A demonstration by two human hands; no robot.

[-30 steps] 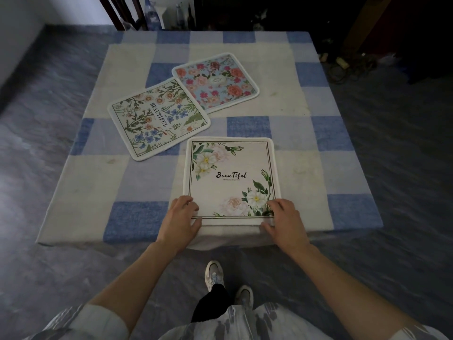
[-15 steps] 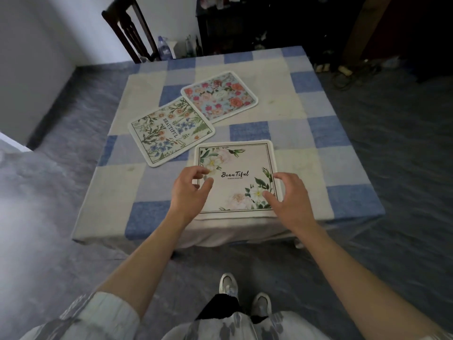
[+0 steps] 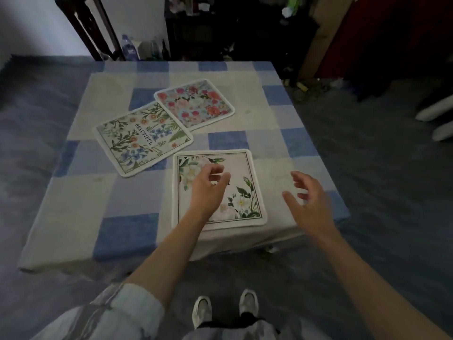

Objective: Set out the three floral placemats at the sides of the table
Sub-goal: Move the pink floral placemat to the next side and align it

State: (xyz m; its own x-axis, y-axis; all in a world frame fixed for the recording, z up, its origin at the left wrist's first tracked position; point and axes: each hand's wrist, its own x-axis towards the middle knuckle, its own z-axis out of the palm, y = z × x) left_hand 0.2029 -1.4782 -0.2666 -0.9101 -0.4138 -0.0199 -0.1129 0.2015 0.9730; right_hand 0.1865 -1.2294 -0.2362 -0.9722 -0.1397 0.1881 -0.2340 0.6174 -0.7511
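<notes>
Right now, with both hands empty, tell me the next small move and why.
Probably reach the left hand to the BEAUTIFUL placemat and slide it toward the left side of the table. The white-flower placemat already lies at the near edge, while the BEAUTIFUL one and the pink placemat lie together near the middle.

Matt, seemingly cloth placemats (image 3: 215,190) lie on a woven checked tablecloth (image 3: 81,204).

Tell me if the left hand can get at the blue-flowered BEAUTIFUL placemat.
Probably yes. The left hand hovers empty over the near placemat, and the blue-flowered placemat lies flat just beyond it to the left, with nothing between.
</notes>
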